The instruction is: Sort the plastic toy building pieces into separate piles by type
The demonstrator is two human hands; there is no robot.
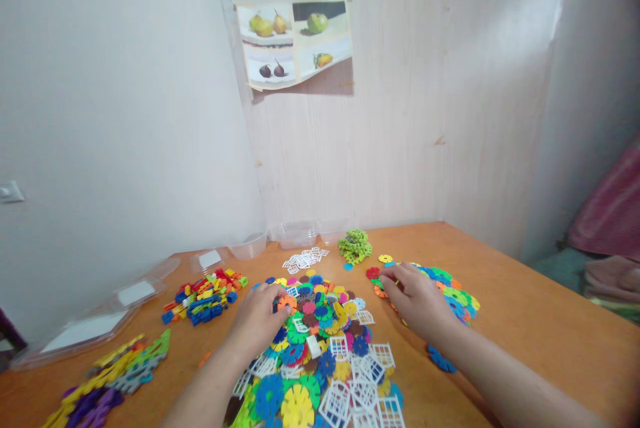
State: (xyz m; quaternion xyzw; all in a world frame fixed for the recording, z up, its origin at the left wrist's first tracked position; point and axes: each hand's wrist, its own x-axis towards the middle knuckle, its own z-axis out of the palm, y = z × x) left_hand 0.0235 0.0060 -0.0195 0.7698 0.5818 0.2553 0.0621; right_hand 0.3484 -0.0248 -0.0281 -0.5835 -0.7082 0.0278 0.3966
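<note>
Fingers of my left hand (260, 321) pinch an orange disc (287, 303) atop the mixed pile (320, 341) mid-desk, while my right hand (415, 298) rests loosely on the colourful heap (453, 298) toward the desk's right edge.

Both hands reach forward palm-down, left hand (257, 321) and right hand (417, 298) with fingers curled.

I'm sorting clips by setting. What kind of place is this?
Probably a room in a home, at a play or craft table. A wooden table stands in a wall corner, heaped with colourful plastic building discs; a fruit picture is taped to the wall, and folded fabric lies to the right.
</note>
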